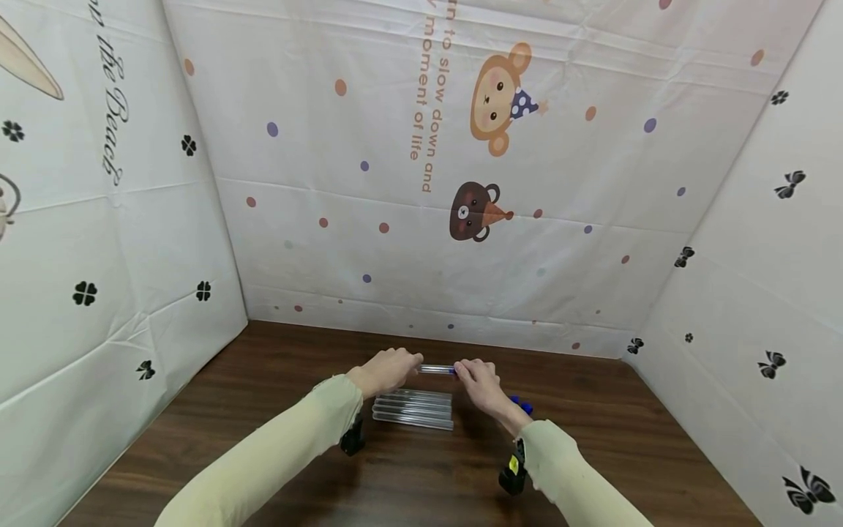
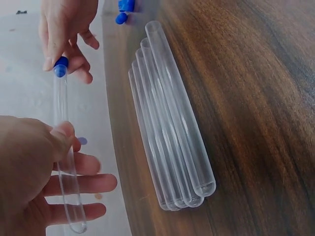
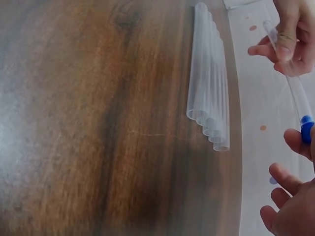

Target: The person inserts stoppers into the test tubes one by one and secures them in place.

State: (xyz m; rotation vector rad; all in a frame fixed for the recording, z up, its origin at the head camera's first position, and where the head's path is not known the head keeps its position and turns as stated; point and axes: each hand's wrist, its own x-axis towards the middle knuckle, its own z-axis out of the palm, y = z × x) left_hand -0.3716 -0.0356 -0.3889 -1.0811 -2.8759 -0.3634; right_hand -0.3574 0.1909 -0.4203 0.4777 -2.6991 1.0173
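My left hand (image 1: 388,369) grips a clear test tube (image 2: 62,101) between thumb and fingers, with the rounded end pointing back past the palm. At the tube's mouth sits a blue cap (image 2: 61,64), pinched by the thumb and fingers of my right hand (image 1: 484,384). The cap's lower part shows inside the mouth in the left wrist view. Both hands hold the tube sideways above the table, just beyond a row of several clear test tubes (image 1: 413,408). These lie side by side, their open mouths (image 3: 221,147) toward the right hand's side.
More blue caps (image 1: 525,406) lie on the brown wooden table (image 1: 421,483), partly hidden by the right hand and wrist. A patterned white cloth backdrop (image 1: 408,256) rises behind the table and on both sides.
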